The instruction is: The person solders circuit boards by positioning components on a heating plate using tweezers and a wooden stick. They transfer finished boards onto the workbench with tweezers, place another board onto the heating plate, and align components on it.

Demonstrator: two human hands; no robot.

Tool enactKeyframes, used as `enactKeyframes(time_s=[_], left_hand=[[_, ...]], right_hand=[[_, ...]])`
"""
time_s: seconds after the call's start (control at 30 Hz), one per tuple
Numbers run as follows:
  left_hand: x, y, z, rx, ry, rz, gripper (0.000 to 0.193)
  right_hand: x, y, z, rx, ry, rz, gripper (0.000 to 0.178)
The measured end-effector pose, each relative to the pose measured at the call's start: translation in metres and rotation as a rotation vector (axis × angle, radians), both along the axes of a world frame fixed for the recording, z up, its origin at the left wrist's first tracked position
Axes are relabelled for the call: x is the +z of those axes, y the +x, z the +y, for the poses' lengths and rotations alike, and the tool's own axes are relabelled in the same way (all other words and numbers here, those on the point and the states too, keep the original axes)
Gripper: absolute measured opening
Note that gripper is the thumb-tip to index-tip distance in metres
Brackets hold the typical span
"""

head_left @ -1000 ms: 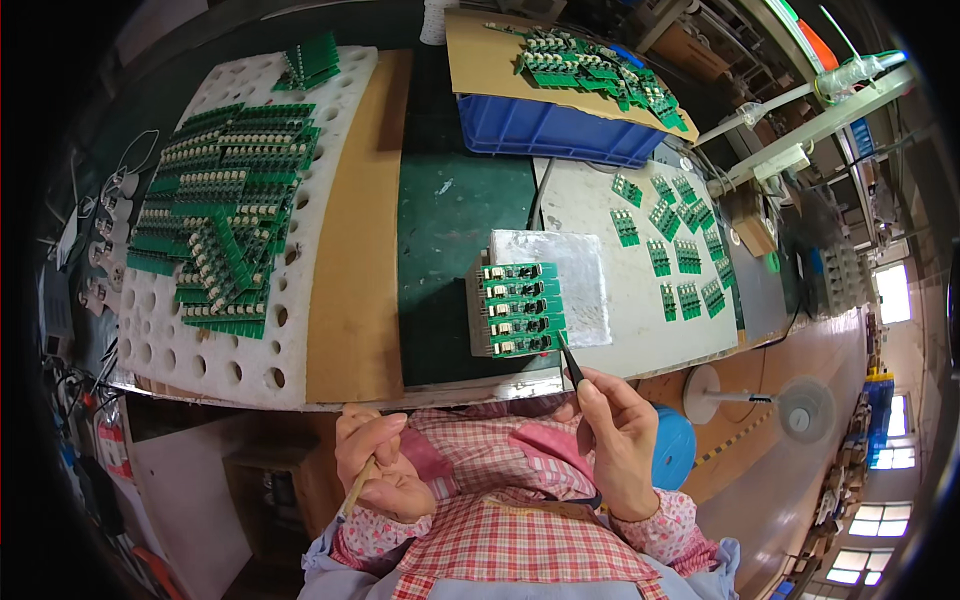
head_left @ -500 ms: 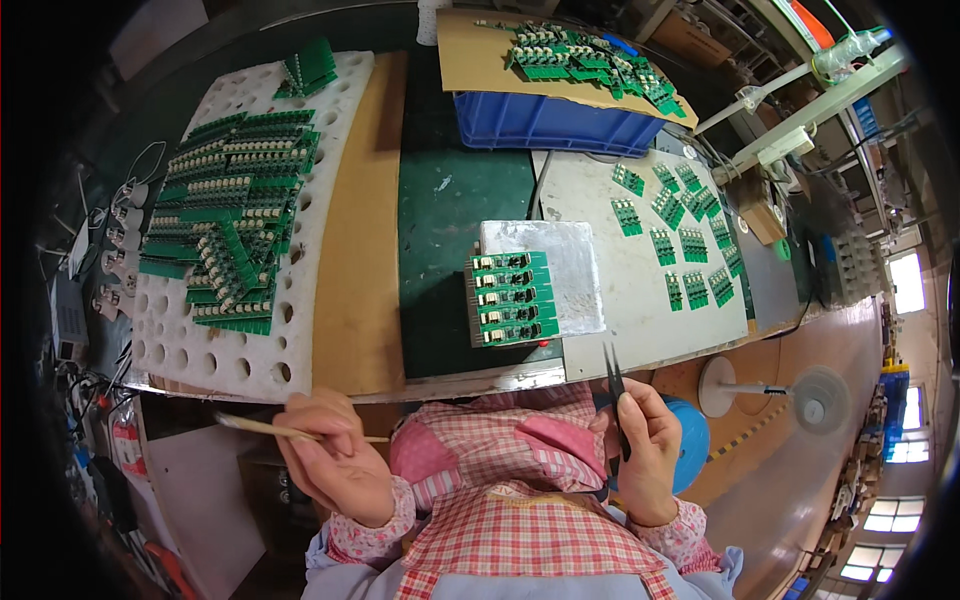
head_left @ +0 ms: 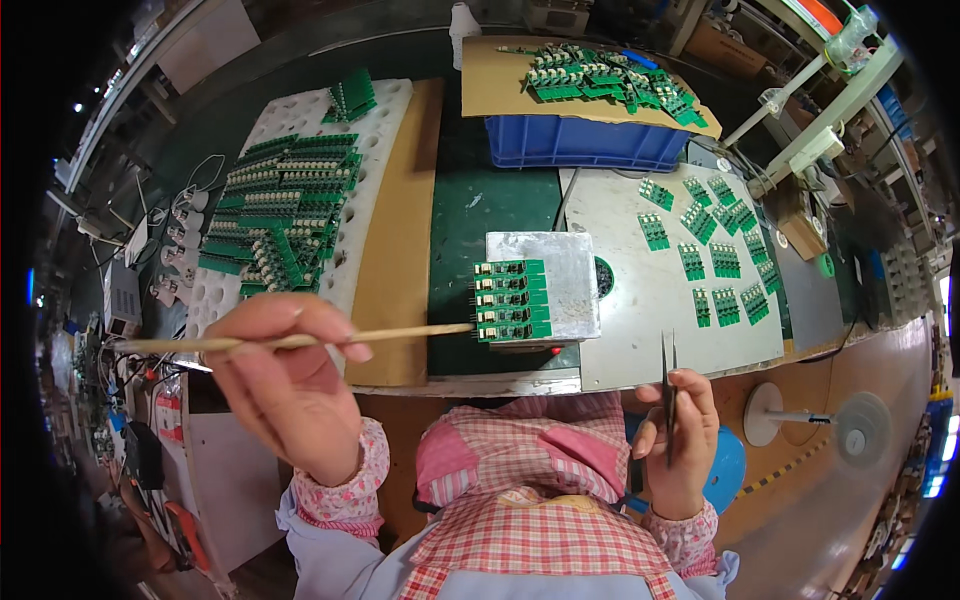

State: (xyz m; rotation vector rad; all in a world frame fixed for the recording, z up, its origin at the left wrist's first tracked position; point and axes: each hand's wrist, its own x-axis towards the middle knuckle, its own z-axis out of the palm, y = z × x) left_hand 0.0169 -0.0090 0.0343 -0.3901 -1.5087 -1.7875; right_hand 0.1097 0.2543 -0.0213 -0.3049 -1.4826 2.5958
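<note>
My left hand (head_left: 290,385) pinches a thin wooden stick (head_left: 410,333) that lies nearly level. One end of the stick comes close to the lower left corner of a green circuit board panel (head_left: 515,300); whether they touch I cannot tell. This panel carries several rows of white and black parts and rests on the left part of a silvery metal block (head_left: 572,290). In my right hand (head_left: 682,440) is a pair of dark tweezers (head_left: 668,390), tips pointing away from me and slightly apart, held over the near table edge with nothing between them.
On the left, many circuit boards (head_left: 285,200) lie on a white foam tray (head_left: 385,100) with holes. Small separated boards (head_left: 725,260) are spread over a pale sheet (head_left: 630,360) at right. Behind, more boards (head_left: 600,80) lie on cardboard over a blue crate (head_left: 585,143).
My left hand has risen and moved forward over the table edge, bringing the stick's end near the panel. The view has shifted; my right hand still holds the tweezers.
</note>
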Motion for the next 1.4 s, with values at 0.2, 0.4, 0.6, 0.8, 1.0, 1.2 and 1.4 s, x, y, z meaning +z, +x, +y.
enactKeyframes(time_s=[0.2, 0.4, 0.6, 0.8, 1.0, 1.2, 1.4], left_hand=[[-0.009, -0.007, 0.011, -0.112, -0.304, -0.011, 0.022], [-0.017, -0.026, 0.020, -0.077, -0.436, 0.005, 0.021], [-0.024, -0.036, 0.021, -0.115, -0.520, 0.065, 0.017], [-0.020, -0.021, 0.023, -0.124, -0.526, 0.013, 0.015], [-0.018, -0.009, 0.020, -0.161, -0.506, -0.006, 0.017], [-0.019, -0.012, 0.018, -0.127, -0.734, 0.074, 0.020], [-0.025, -0.020, 0.023, -0.117, -0.449, -0.001, 0.015]], right_hand=[[0.004, -0.007, 0.017, 0.013, -0.299, 0.069, 0.042], [0.000, -0.014, 0.018, -0.091, -0.092, 0.055, 0.036], [-0.002, -0.021, 0.008, -0.250, 0.181, 0.030, 0.032], [-0.001, -0.022, 0.009, -0.246, 0.247, 0.009, 0.028], [-0.003, -0.023, 0.010, -0.201, 0.291, -0.005, 0.024], [-0.001, -0.024, 0.005, -0.187, 0.296, 0.020, 0.021], [-0.002, -0.024, 0.006, -0.220, 0.239, 0.024, 0.020]])
